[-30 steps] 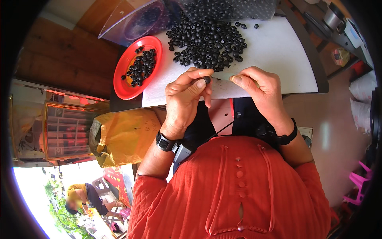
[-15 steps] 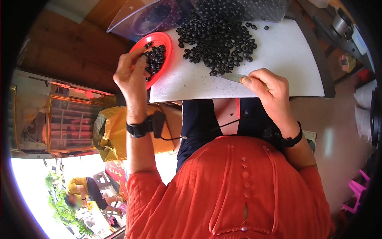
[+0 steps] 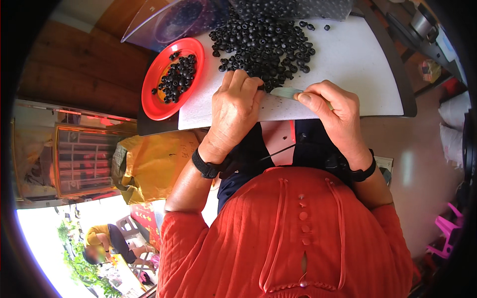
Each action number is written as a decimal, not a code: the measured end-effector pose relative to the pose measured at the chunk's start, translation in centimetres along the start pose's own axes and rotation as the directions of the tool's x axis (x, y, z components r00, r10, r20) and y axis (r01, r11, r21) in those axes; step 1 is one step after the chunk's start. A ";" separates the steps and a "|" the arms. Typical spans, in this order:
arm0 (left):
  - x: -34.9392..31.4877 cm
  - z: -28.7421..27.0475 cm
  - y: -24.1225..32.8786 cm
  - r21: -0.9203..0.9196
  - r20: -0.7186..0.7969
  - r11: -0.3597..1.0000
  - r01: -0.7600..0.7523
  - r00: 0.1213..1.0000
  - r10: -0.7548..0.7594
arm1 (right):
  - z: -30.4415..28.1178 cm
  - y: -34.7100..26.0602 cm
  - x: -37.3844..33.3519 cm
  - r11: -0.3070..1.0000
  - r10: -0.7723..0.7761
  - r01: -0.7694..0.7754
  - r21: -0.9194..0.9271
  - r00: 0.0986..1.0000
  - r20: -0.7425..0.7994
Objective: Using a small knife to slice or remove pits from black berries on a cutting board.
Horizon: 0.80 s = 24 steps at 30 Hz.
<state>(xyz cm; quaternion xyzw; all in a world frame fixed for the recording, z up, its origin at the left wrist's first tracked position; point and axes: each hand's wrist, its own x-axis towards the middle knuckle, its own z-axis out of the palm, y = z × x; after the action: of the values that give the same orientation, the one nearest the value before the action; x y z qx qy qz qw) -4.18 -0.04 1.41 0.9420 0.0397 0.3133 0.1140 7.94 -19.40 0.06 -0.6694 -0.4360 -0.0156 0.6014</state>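
A heap of small black round pieces with holes point(image 3: 263, 42), like beads or caps, lies on the white board point(image 3: 348, 74). At its near edge my left hand point(image 3: 233, 107) is closed, fingertips drawn together against the front pieces; whatever they pinch is hidden. My right hand point(image 3: 335, 109) grips a thin, flat, grey-green blade-like tool point(image 3: 284, 93) between thumb and fingers. The tool's tip points left, close to my left fingertips, just above the board. On the left, a red plate point(image 3: 149, 97) holds a smaller batch of the black pieces point(image 3: 179, 77).
A clear plastic sheet or box side point(image 3: 169, 22) stands behind the heap. Below the board at left is a yellow bag point(image 3: 154, 159). A metal cup point(image 3: 422, 22) sits far right, and a pink stool point(image 3: 447, 228) lower right. Another person point(image 3: 112, 241) is outside, lower left.
My left hand has left the red plate and moved right to the heap's near edge, its fingers closing there. The right hand with the tool has stayed nearly in place.
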 end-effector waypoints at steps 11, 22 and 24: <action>0.6 -0.1 -0.1 0.081 0.074 0.997 -0.009 0.997 0.003 | 0.0 0.4 0.0 0.999 -0.046 0.046 -0.028 0.999 -0.015; -0.9 -0.2 0.3 0.077 0.050 0.997 0.011 0.999 -0.015 | 0.0 0.0 0.2 0.997 -0.038 0.038 -0.070 0.999 0.002; -1.1 -0.1 -0.5 -0.170 0.006 0.983 0.072 0.997 -0.072 | 0.0 -0.4 0.3 0.997 0.030 -0.029 -0.070 1.000 0.010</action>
<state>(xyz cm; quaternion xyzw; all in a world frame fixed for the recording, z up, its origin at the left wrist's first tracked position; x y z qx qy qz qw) -5.12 0.27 0.68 0.9268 0.0469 0.3111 0.2051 7.85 -19.29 0.56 -0.6965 -0.4287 -0.0183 0.5751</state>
